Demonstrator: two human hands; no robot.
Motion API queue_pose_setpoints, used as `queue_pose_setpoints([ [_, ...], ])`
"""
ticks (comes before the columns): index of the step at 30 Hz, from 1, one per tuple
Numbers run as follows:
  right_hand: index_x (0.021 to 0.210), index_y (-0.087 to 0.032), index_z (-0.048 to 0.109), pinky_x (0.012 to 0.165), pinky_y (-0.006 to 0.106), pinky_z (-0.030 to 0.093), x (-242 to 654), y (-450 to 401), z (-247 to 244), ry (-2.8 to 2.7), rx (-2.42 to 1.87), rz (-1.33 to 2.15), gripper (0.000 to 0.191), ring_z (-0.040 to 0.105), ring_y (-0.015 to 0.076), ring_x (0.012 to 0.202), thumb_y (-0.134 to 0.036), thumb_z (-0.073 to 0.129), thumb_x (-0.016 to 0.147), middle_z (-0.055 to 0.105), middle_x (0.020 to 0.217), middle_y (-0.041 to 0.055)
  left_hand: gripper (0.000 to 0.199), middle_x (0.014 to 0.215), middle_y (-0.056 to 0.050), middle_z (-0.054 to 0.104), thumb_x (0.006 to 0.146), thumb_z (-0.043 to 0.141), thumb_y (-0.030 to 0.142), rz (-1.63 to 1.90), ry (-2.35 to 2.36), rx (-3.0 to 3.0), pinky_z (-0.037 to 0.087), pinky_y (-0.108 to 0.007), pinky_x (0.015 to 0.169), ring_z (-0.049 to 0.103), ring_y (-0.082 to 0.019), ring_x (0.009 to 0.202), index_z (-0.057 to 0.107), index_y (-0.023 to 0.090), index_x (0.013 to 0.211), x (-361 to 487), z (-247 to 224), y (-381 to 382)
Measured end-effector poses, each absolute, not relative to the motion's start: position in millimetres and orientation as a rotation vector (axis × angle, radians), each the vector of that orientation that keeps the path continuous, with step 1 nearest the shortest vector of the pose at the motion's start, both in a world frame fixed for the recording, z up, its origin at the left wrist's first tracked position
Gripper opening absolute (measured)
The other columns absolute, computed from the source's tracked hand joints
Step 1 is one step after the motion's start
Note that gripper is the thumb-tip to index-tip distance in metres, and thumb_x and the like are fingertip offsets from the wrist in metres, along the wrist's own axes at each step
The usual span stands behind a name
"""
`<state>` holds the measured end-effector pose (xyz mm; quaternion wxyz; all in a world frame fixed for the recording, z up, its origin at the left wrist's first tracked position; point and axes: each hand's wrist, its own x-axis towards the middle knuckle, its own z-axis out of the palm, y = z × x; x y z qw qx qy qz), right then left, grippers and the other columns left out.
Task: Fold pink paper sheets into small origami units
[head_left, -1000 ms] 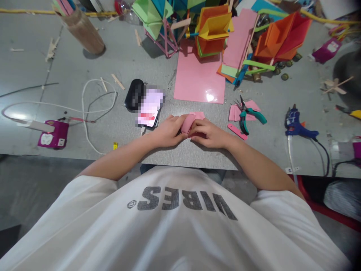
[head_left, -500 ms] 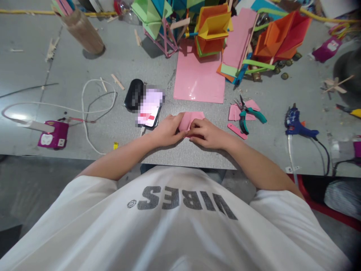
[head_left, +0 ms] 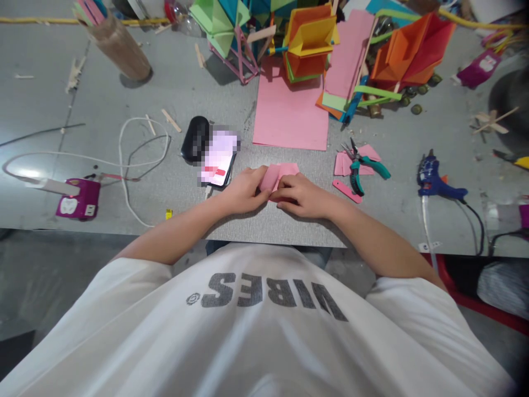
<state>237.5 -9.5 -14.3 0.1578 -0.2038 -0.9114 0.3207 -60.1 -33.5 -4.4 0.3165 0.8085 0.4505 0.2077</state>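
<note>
A small folded piece of pink paper (head_left: 270,177) lies near the table's front edge, between my two hands. My left hand (head_left: 248,188) grips its left side, thumb toward the near edge. My right hand (head_left: 300,194) pinches the paper from the right with curled fingers, which hide part of it. To the right, pliers with teal handles (head_left: 374,165) rest on small pink paper pieces (head_left: 341,164), beside a pink stick (head_left: 347,191). A phone (head_left: 219,157) and a black case (head_left: 195,139) lie left of my hands.
A large pink sheet (head_left: 291,118) lies ahead, with folded paper models, one orange and yellow (head_left: 309,44), behind it. Farther right is a blue glue gun (head_left: 438,179). At left stand a purple adapter (head_left: 78,198) with a white cable and a brown holder (head_left: 124,52) of sticks.
My left thumb and right fingers have shifted slightly on the folded pink paper, and its left flap looks flatter. Otherwise the view has moved only a little.
</note>
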Motion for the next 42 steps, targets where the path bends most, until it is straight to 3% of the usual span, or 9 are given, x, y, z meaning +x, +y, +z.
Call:
queue_pose_setpoints([
  [12,0.13,-0.023,0.094,0.101,0.048,0.056,237,-5,-14,-2.426,-0.606,1.138,0.026,0.078,0.0325,0.108,-0.042,0.077,0.124,0.086,0.117,0.0134,0.021,0.104,-0.008,0.073,0.113,0.075,0.034,0.462,1.088,2.238,0.065,-0.056,0.111,0.08,-0.039,0.108,0.057,0.027,0.12,-60,1,-34],
  [19,0.13,-0.022,0.095,0.096,0.045,0.05,236,-8,-12,-2.535,-0.591,1.013,0.029,0.07,0.0305,0.1,-0.039,0.072,0.124,0.08,0.107,0.0115,0.018,0.107,-0.012,0.077,0.117,0.068,0.038,0.458,1.132,2.264,0.066,-0.057,0.106,0.08,-0.04,0.108,0.06,0.024,0.127,-58,-1,-35],
  [29,0.135,-0.019,0.092,0.099,0.047,0.049,235,-9,-8,-2.591,-0.619,0.971,0.031,0.073,0.0337,0.107,-0.037,0.07,0.123,0.084,0.115,0.015,0.022,0.112,-0.014,0.08,0.119,0.071,0.037,0.434,1.182,2.276,0.066,-0.055,0.105,0.082,-0.04,0.108,0.064,0.023,0.134,-59,-4,-35],
  [36,0.135,-0.021,0.092,0.104,0.05,0.051,234,-9,-9,-2.589,-0.622,0.969,0.028,0.078,0.0368,0.115,-0.036,0.072,0.122,0.088,0.126,0.0174,0.009,0.112,-0.013,0.082,0.119,0.065,0.031,0.452,1.125,2.32,0.066,-0.056,0.108,0.083,-0.039,0.106,0.063,0.025,0.125,-55,-6,-35],
  [42,0.131,-0.021,0.091,0.104,0.051,0.052,234,-10,-10,-2.57,-0.628,1.0,0.026,0.079,0.0374,0.117,-0.036,0.072,0.122,0.091,0.13,0.0181,0.015,0.118,-0.017,0.085,0.12,0.059,0.028,0.395,1.128,2.361,0.065,-0.059,0.113,0.085,-0.041,0.113,0.064,0.023,0.133,-50,-6,-37],
])
